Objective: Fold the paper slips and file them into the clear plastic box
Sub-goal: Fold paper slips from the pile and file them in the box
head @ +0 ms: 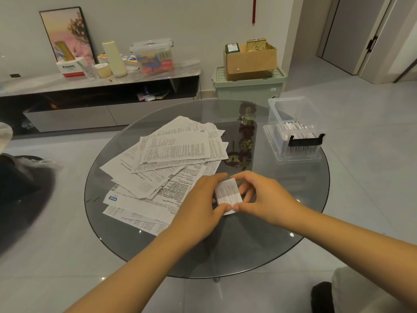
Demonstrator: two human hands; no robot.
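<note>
A small folded paper slip (228, 195) is held between both hands just above the round glass table (259, 240). My left hand (200, 202) pinches its left edge with thumb and fingers. My right hand (264, 197) pinches its right edge, thumb at the lower corner. A spread pile of unfolded printed slips (171, 159) lies on the table's left half. The clear plastic box (293, 132) stands open at the table's right rim, with several folded slips upright inside it.
The box's lid (268, 134) lies under the box, sticking out on its left. Behind the table stand a low cabinet (99, 102) with clutter, and a green bin (248, 86) carrying a cardboard box (250, 62). A dark bin (20, 177) sits on the floor at left.
</note>
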